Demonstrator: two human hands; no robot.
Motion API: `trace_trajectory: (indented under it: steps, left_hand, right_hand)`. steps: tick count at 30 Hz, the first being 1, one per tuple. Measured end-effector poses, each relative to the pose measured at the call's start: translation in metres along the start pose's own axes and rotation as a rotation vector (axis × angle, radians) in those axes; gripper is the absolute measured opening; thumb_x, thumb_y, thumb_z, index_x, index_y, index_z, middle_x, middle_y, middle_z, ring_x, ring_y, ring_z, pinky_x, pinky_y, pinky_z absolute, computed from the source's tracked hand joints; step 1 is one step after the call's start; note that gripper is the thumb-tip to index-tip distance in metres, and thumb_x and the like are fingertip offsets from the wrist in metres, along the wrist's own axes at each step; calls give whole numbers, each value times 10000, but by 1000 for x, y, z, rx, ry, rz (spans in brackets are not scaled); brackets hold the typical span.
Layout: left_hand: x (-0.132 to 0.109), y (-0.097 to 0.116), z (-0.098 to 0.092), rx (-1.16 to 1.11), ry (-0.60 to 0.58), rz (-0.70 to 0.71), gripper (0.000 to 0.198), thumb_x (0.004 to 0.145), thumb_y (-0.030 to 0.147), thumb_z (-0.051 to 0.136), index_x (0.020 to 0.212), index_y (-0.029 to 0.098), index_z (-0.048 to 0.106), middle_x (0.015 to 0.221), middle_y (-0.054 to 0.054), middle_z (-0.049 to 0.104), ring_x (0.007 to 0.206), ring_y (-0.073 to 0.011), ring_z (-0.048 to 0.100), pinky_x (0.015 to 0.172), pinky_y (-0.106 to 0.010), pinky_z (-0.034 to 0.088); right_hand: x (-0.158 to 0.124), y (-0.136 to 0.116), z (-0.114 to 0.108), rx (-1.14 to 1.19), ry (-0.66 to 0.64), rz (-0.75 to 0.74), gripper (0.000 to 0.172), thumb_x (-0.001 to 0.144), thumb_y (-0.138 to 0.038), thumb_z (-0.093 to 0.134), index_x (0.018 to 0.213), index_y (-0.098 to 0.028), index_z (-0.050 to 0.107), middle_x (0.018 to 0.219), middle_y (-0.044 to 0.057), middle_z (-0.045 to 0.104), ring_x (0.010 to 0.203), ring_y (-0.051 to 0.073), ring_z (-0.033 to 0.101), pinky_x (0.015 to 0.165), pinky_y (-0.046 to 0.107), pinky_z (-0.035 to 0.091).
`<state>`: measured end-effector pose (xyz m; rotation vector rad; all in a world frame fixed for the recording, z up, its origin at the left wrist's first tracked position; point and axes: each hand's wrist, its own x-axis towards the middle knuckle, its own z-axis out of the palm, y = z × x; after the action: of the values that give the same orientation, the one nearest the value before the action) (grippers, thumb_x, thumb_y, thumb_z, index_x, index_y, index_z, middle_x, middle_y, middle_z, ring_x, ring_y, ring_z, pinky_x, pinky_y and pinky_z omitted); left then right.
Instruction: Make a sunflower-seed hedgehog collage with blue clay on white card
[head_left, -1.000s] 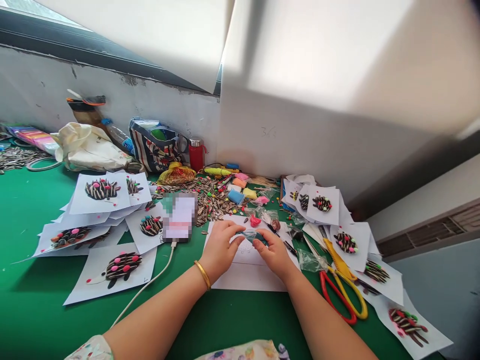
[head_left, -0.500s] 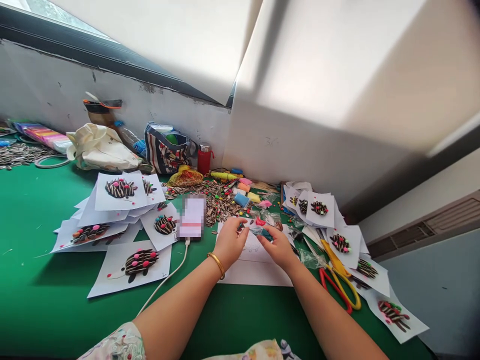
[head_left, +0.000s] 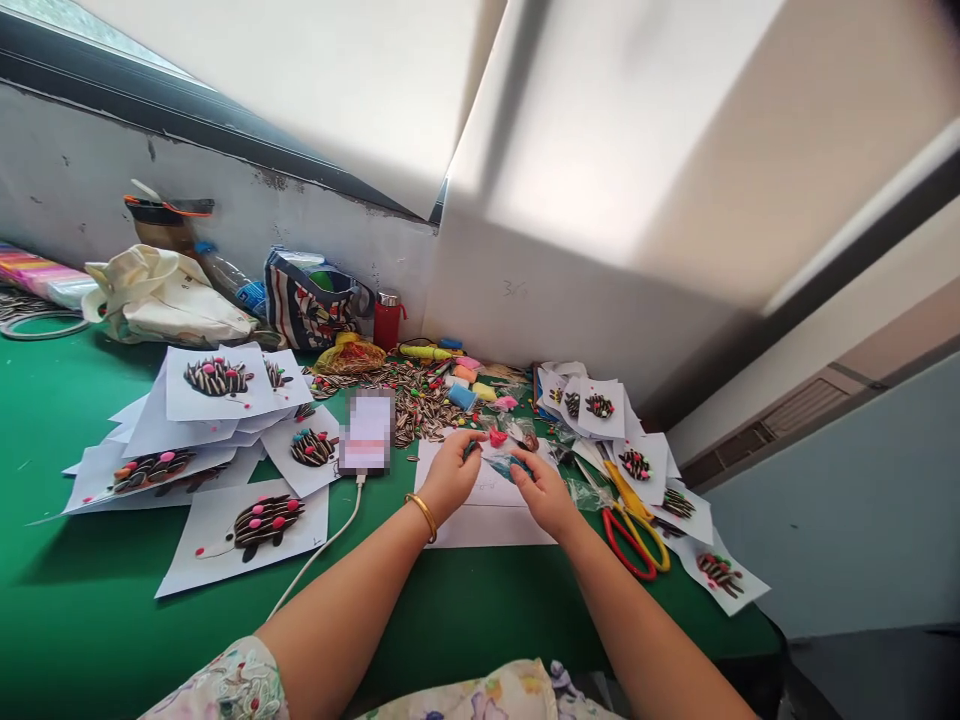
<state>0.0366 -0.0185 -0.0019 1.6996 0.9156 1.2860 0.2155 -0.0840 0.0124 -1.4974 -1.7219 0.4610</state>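
My left hand (head_left: 452, 478), with a gold bracelet on its wrist, is closed over the left part of a white paper sheet (head_left: 484, 527). A small dark piece (head_left: 470, 452) shows between its thumb and forefinger; its kind is not clear. Facing it, my right hand (head_left: 545, 492) pinches a teal lump in clear plastic (head_left: 510, 467), which looks like modelling clay. Just beyond the fingers lies a red lump (head_left: 498, 438), also near clear wrapping. Faint marks show on the paper between the hands.
Seed-covered animal pictures lie in piles at left (head_left: 247, 525) and right (head_left: 679, 503). A phone (head_left: 367, 430) with a white cable, scissors (head_left: 634, 535), scattered striped seeds (head_left: 427, 400) and coloured clay blocks (head_left: 463, 397) surround the paper. Bags and a red flask (head_left: 387, 322) stand by the wall.
My view has turned slightly right, so things sit further left. The hands are a little further apart, and the teal lump has come away from the left fingers.
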Motion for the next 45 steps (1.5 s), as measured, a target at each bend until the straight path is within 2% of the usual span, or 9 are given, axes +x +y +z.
trace_trajectory:
  steps: [8, 14, 20, 23, 28, 33, 35, 40, 45]
  left_hand:
    - [4, -1, 1, -213, -12, -245, 293, 856, 297, 512, 1081, 180, 659, 787, -34, 613, 720, -158, 597, 661, -291, 507]
    - [8, 6, 0, -509, 62, -390, 331, 769, 288, 654, 1083, 189, 618, 1010, -70, 666, 881, -175, 666, 763, -308, 527]
    - [7, 14, -5, -786, 71, -517, 266, 777, 244, 624, 1025, 168, 686, 866, -38, 650, 733, -93, 613, 629, -192, 479]
    - [7, 17, -7, -985, 41, -563, 295, 763, 156, 604, 1046, 146, 686, 940, -63, 670, 825, -106, 642, 772, -222, 525]
    - [7, 21, -5, -970, 37, -526, 407, 729, 134, 748, 1112, 203, 629, 952, -37, 695, 900, -133, 677, 905, -290, 523]
    - [4, 21, -4, -837, 14, -563, 342, 647, 323, 856, 889, 166, 671, 818, -35, 696, 700, -116, 656, 714, -263, 540]
    - [0, 22, 0, -792, -58, -578, 347, 646, 373, 853, 863, 149, 701, 857, -62, 707, 696, -122, 649, 719, -283, 536]
    - [-15, 33, 15, -915, -228, -546, 287, 735, 331, 791, 953, 155, 729, 1070, -97, 707, 950, -190, 652, 881, -316, 498]
    - [-10, 38, 7, -1258, -368, -561, 348, 863, 342, 595, 1163, 177, 656, 1198, -95, 660, 1197, -231, 570, 1027, -345, 440]
  right_hand:
    - [-10, 13, -20, -15, 200, 139, 437, 901, -524, 470, 1029, -163, 681, 992, 101, 695, 932, 254, 625, 830, 371, 491]
    - [9, 58, -48, -87, 393, 234, 500, 912, -504, 401, 1195, -148, 608, 1079, 119, 665, 953, 252, 602, 844, 392, 484]
    - [48, 91, -65, -345, 342, 220, 440, 887, -306, 378, 1182, -125, 648, 1167, 149, 602, 1116, 251, 535, 997, 392, 412]
    - [66, 100, -65, -398, 299, 237, 428, 881, -255, 394, 1200, -128, 650, 1171, 155, 585, 1121, 249, 535, 1004, 376, 407]
    - [81, 106, -57, -450, 165, 209, 279, 837, -242, 527, 1007, -176, 738, 1048, 117, 649, 1046, 249, 585, 981, 376, 433]
    - [74, 68, -40, -452, 178, 85, 383, 928, -349, 447, 1188, -170, 663, 1304, 135, 571, 1249, 286, 477, 1095, 481, 342]
    - [65, 36, -27, -340, 192, -115, 445, 976, -425, 374, 1287, -192, 591, 1376, 106, 526, 1303, 254, 441, 1114, 458, 345]
    - [46, -37, 6, -173, 137, -468, 542, 1000, -549, 263, 1386, -240, 485, 1459, 69, 452, 1384, 234, 364, 1146, 458, 321]
    - [37, -51, 32, -306, 130, -495, 663, 979, -621, 178, 1368, -202, 515, 1434, 92, 487, 1427, 264, 290, 1188, 519, 194]
